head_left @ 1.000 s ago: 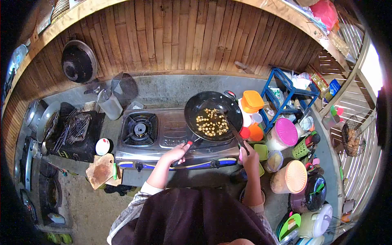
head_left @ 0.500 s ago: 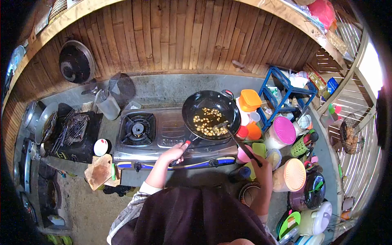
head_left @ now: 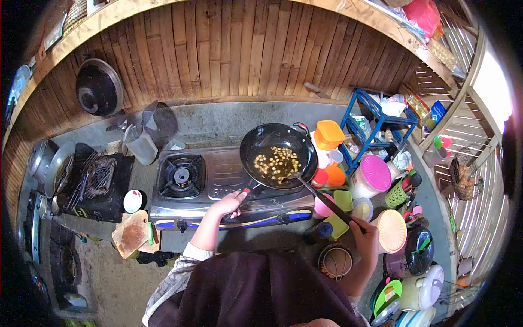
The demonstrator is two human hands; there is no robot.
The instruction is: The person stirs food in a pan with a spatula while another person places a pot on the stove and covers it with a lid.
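Observation:
A black wok [head_left: 267, 136] sits over the right side of the stove, with small browned pieces of food [head_left: 277, 162] in oil at its bottom. My left hand [head_left: 230, 205] is closed around the wok's long handle, whose red part [head_left: 247, 191] shows beyond my fingers. In my right hand [head_left: 366, 240] is the dark handle of a long spatula [head_left: 328, 202]. Its tip reaches into the wok's near right side, at the edge of the food; the oil partly hides the blade.
The left burner [head_left: 181, 175] of the stove [head_left: 163, 211] is bare. Right of the wok crowd an orange container [head_left: 329, 134], a blue rack [head_left: 357, 117] and a pink-lidded jar [head_left: 375, 173]. A cutting board [head_left: 131, 235] lies at the left counter edge.
My right hand has moved right and slightly down, drawing the spatula toward the wok's near rim. The food pieces have shifted closer together. My left hand stays on the handle.

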